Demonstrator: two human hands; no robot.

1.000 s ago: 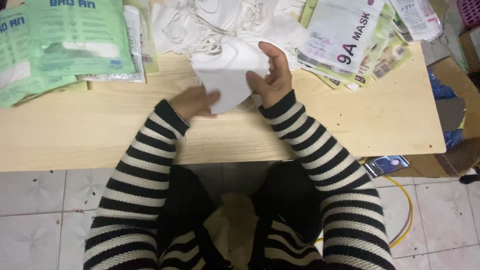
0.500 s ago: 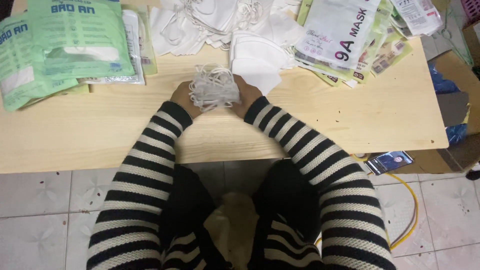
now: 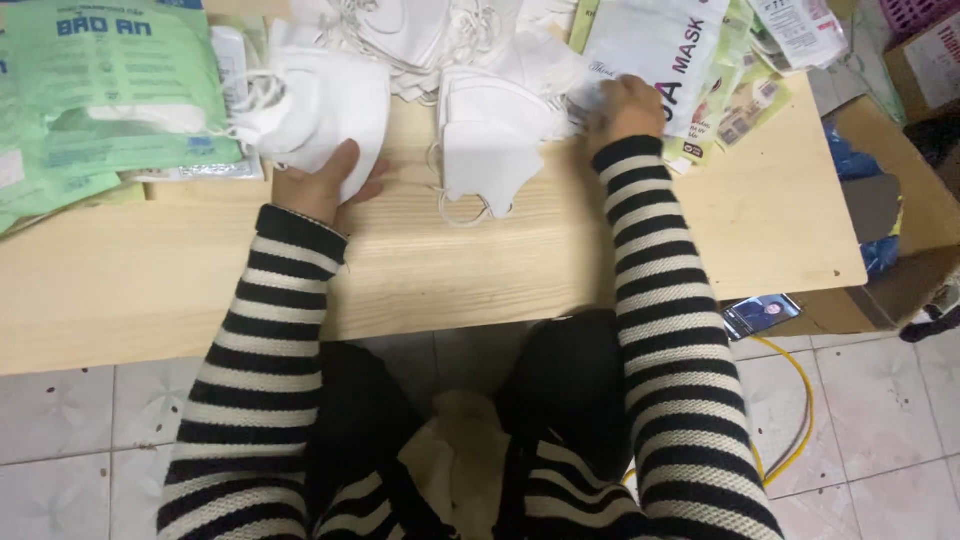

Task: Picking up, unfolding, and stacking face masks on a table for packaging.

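Observation:
My left hand (image 3: 322, 186) holds a stack of folded white masks (image 3: 320, 105) with ear loops, raised just above the wooden table (image 3: 180, 280) at the left. My right hand (image 3: 622, 108) reaches to the far right and rests on a white printed packet (image 3: 655, 45), fingers curled on its edge. Between the hands a single folded white mask (image 3: 488, 140) lies flat on the table. A heap of loose white masks (image 3: 440, 30) lies behind it at the table's back edge.
Green printed packets (image 3: 100, 90) are stacked at the back left. More printed packets (image 3: 760, 80) fan out at the back right. A cardboard box (image 3: 900, 230) stands right of the table; a dark small packet (image 3: 762, 314) and a yellow cable (image 3: 790, 430) lie on the tiled floor.
The hands, together at the table's middle, have parted: the left carried the mask stack to the left, the right reached to the packets at the right.

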